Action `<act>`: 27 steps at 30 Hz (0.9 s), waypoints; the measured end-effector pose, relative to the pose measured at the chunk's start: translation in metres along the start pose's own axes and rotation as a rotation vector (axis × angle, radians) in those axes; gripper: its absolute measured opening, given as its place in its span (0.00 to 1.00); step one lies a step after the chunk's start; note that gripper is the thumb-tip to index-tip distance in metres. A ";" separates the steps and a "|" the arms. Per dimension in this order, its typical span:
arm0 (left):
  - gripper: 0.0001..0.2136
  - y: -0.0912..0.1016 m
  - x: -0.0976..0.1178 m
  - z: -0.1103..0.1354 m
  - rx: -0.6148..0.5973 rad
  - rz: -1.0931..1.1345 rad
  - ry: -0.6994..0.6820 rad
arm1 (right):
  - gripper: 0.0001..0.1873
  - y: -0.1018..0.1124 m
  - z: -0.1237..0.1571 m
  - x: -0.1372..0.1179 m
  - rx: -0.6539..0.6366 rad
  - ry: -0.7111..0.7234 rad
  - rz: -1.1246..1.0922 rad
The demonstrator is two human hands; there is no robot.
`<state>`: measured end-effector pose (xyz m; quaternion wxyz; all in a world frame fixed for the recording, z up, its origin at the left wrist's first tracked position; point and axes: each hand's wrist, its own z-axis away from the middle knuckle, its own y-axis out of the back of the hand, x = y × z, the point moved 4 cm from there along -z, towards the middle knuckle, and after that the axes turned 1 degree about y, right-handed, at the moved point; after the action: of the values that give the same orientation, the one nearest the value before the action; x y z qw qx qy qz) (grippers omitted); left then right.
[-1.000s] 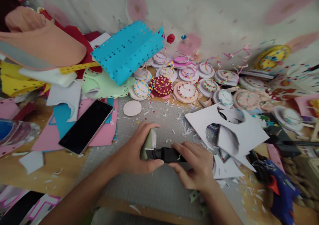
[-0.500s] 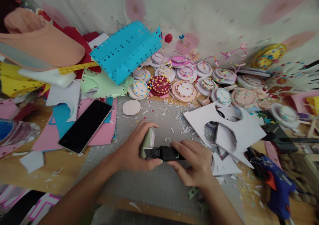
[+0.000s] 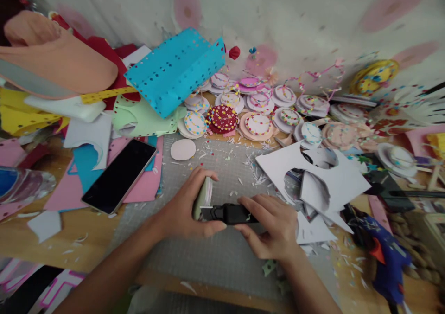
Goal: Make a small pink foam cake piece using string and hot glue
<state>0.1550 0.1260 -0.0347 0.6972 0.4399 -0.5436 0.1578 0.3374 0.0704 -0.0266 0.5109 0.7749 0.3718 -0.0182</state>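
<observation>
My left hand [image 3: 184, 209] grips a thick round foam disc [image 3: 205, 197], green on its outer face with white and pinkish layers at the edge. In my right hand [image 3: 271, 226] is a black utility knife [image 3: 232, 213], its blade end against the lower edge of the disc. The left thumb reaches along the underside of the knife's front. Both hands are over the grey cutting mat [image 3: 215, 263]. On the mat beyond them lies a pale pink-white oval disc [image 3: 182, 150].
Decorated small hats [image 3: 257, 125] crowd the back. Cut white sheets [image 3: 327, 179] and a blue glue gun [image 3: 389, 253] are at right. To the left are a phone [image 3: 120, 175], coloured foam sheets [image 3: 177, 70] and a plastic bottle [image 3: 31, 184]. White scraps litter the mat.
The disc has tilted and turned slightly in my left hand against the blade. The knife and my right hand stay nearly where they were.
</observation>
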 end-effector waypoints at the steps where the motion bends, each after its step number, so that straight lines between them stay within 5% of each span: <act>1: 0.28 0.000 0.000 0.000 0.002 -0.008 0.001 | 0.16 0.000 0.000 0.000 -0.001 -0.001 0.001; 17: 0.29 0.001 -0.007 0.000 0.114 -0.110 0.028 | 0.15 -0.002 0.000 0.000 0.006 -0.011 0.042; 27: 0.22 0.004 -0.001 0.001 0.162 -0.134 -0.106 | 0.16 -0.003 0.001 -0.002 0.042 0.004 0.064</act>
<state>0.1511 0.1282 -0.0337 0.6386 0.5377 -0.5347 0.1307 0.3344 0.0691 -0.0283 0.4940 0.7969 0.3477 -0.0080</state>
